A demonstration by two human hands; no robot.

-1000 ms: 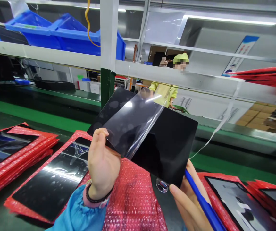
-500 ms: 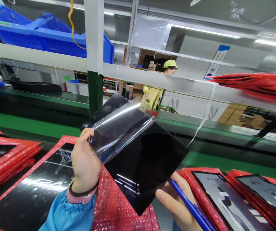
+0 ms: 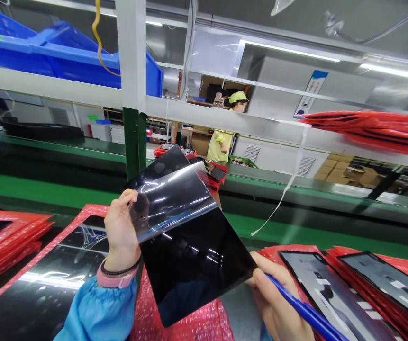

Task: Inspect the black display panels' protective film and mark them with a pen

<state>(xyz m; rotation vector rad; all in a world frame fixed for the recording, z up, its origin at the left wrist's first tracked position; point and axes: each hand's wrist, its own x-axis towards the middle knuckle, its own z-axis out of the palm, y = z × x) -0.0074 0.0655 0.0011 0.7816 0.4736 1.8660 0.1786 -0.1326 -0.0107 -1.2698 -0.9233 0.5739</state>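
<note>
I hold a glossy black glass panel point(image 3: 193, 265) tilted up in front of me. A clear protective film point(image 3: 170, 201) is peeled back over its upper left part. My left hand point(image 3: 120, 232) pinches the left edge of the panel and the film, fingers closed. My right hand point(image 3: 278, 303) supports the panel's lower right corner and also grips a blue pen point(image 3: 303, 312). Red bubble wrap point(image 3: 185, 327) lies under the panel.
Black panels on red bubble sleeves lie at the left point(image 3: 40, 284) and right point(image 3: 335, 293). A green conveyor point(image 3: 296, 189) runs behind. Blue bins point(image 3: 65, 52) and red sleeves point(image 3: 374, 128) sit on the shelf above. A person in yellow point(image 3: 221, 142) stands beyond.
The panel has tipped down and swung lower left, its right corner dropping toward my right hand. The film stays pinched in my left hand. My view shifted right.
</note>
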